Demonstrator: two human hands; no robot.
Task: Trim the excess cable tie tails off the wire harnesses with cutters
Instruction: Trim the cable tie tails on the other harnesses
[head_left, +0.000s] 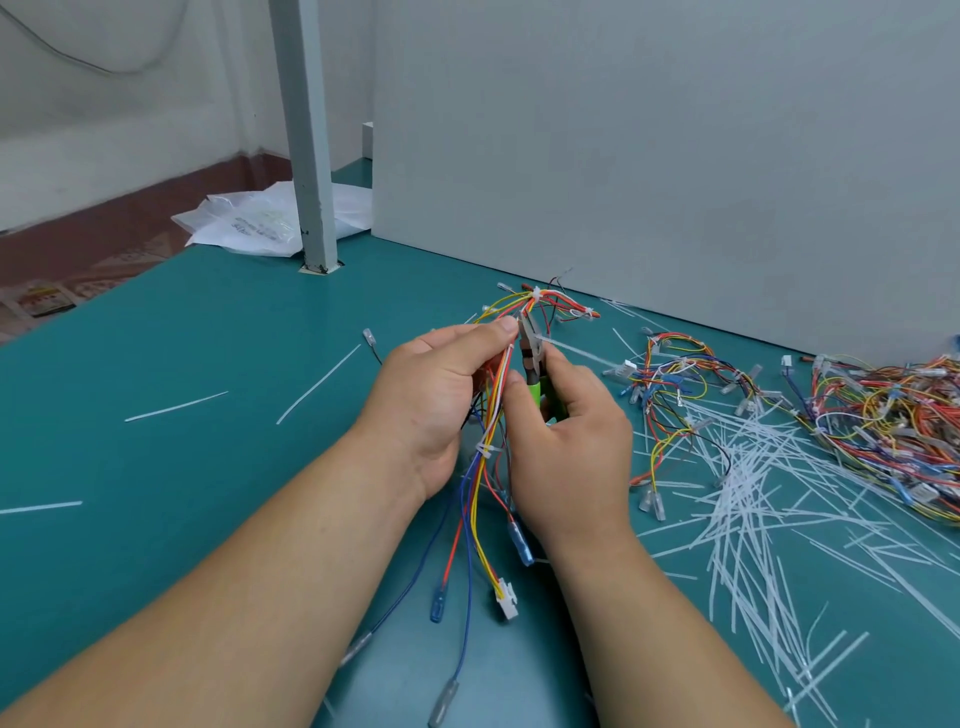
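Cutter handles (546, 396) mostly hidden in right hand (571, 457), harness pile (893, 431) cropped (right edge)

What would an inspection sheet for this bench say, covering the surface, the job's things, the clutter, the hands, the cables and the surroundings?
Surface: teal bench top, littered on its right side.
Job's things: wire harness held above the bench; green-handled cutters, tip at a white tie tail that sticks out to the right.
Clutter: heap of cut tails at right; stray tails at left.
Hands: left hand holds the wire harness; right hand grips the cutters.
Cables: tangled harness pile at far right; a loose harness beside it.
Surroundings: grey post, grey panel behind the bench, plastic bag by the post.
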